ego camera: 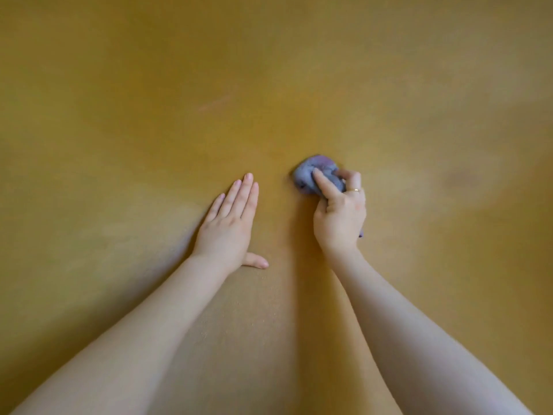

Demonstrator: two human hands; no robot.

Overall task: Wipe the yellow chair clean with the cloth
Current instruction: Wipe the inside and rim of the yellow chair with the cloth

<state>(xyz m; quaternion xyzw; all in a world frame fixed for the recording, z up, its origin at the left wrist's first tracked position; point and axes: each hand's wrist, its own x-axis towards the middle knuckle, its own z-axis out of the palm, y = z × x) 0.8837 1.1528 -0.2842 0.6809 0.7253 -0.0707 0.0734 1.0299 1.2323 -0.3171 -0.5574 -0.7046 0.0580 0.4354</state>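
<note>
Yellow chair surface (149, 100) fills the whole head view, a broad mustard-coloured plane with no edge in sight, so which part of the chair it is cannot be told. A faint pale scratch (214, 103) slants across it above the hands, and a dim darker smudge (456, 178) sits off to the right.

Both bare forearms reach up from the bottom of the frame. The left hand (229, 223) lies flat on the yellow surface, palm down, its four fingers (245, 193) straight and pressed together, the thumb (257, 261) stuck out sideways toward the right. It has hold of nothing.

The right hand (341, 214) is curled closed around a bunched purple-grey cloth (311, 172), which is pressed against the chair surface just beyond the knuckles. The forefinger lies over the top of the wad, the other fingers are wrapped round its right side, and a small tail of cloth peeps out beneath the heel of the hand. A thin gold ring (355, 190) shows on one finger. The two hands are near each other but apart, the cloth slightly further from the camera than the left fingertips.
</note>
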